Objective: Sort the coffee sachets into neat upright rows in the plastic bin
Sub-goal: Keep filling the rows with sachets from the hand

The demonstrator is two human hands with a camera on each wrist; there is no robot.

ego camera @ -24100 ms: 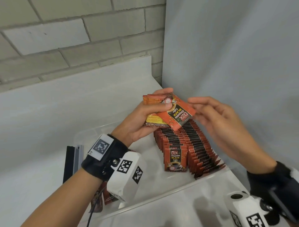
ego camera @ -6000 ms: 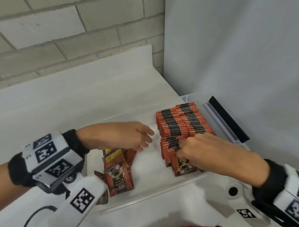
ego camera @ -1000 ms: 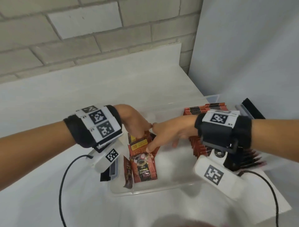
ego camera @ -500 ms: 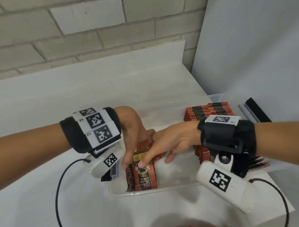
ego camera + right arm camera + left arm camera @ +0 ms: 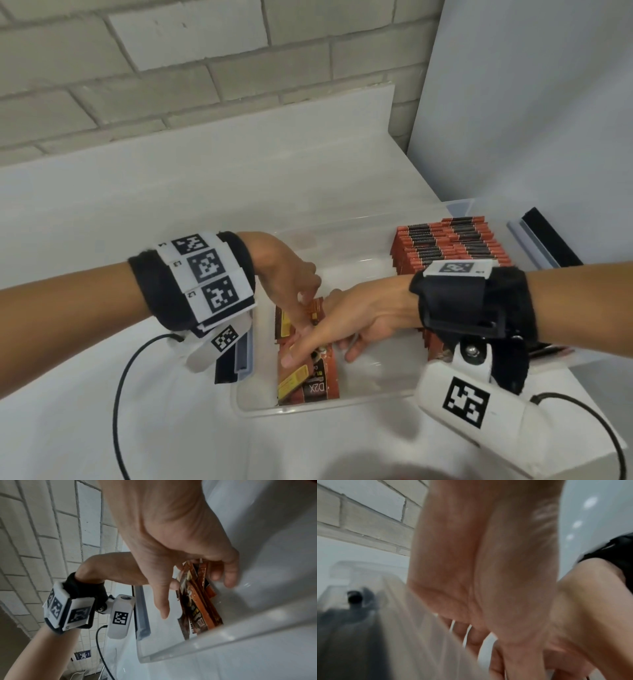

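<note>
Both hands reach into the plastic bin [image 5: 325, 409] at its left end, the right hand [image 5: 356, 318] pinching loose coffee sachets [image 5: 308, 373] and the left hand [image 5: 287, 274] touching them, probably to gather them for the upright rows [image 5: 448, 246] at the bin's right end.

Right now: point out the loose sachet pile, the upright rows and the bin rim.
loose sachet pile [image 5: 317, 385], head view, front sachet's face.
upright rows [image 5: 445, 245], head view, top edges.
bin rim [image 5: 342, 407], head view, near edge.
</note>
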